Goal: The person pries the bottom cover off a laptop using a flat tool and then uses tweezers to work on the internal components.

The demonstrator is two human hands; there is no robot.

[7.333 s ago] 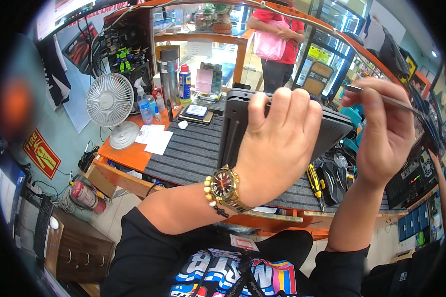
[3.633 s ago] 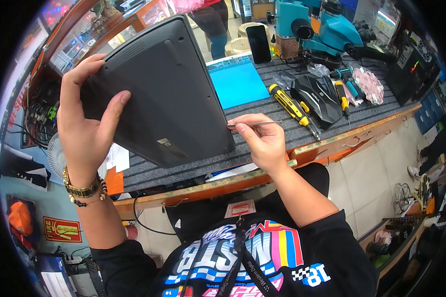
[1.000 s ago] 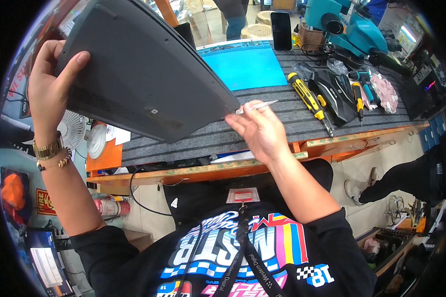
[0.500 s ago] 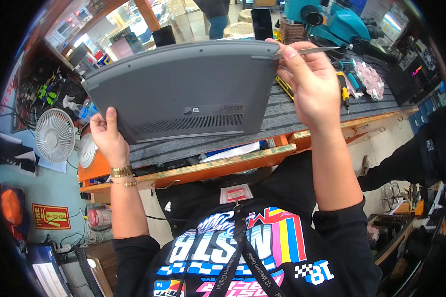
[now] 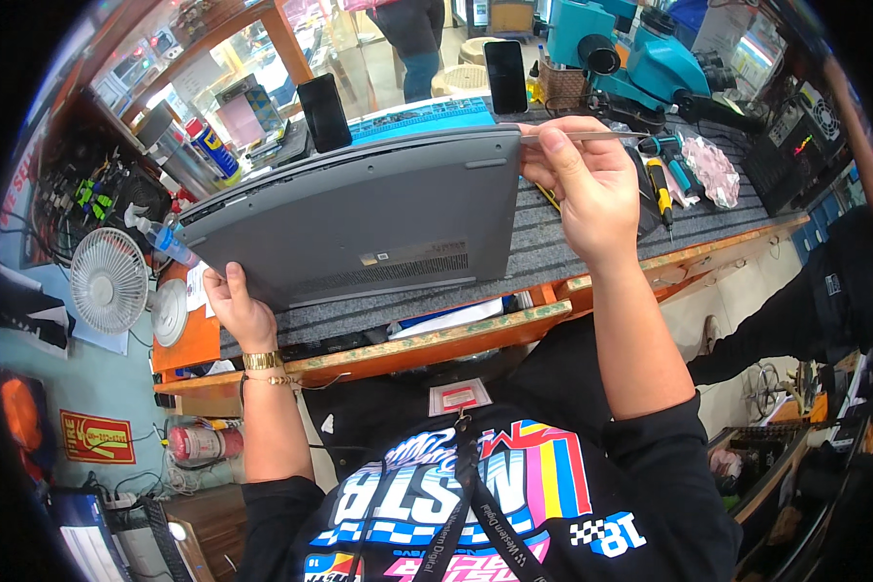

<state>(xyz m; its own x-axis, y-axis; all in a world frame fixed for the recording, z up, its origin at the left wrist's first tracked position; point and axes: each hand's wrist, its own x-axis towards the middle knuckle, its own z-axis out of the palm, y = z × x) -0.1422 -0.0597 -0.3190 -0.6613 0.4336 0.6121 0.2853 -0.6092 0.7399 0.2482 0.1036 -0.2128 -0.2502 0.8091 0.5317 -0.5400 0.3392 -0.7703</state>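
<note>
Gripping laptop (image 5: 378, 218) w/ L fingers (image 5: 236, 281), metal tool (image 5: 608, 135) pinched in R fingers (image 5: 564, 156), striped mat (image 5: 553, 238) below, fan (image 5: 110, 281) far L.

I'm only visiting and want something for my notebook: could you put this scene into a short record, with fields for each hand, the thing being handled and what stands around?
Left hand: grips the grey laptop near its lower left corner, thumb on the underside
Right hand: holds a thin metal tool at the upper right corner
Laptop position: tilted, underside facing the person
Laptop edge: narrow gap along the upper left part
Behind: blue mat, two black phones
To the right: yellow-and-black screwdriver, teal microscope
To the left: white fan
</note>
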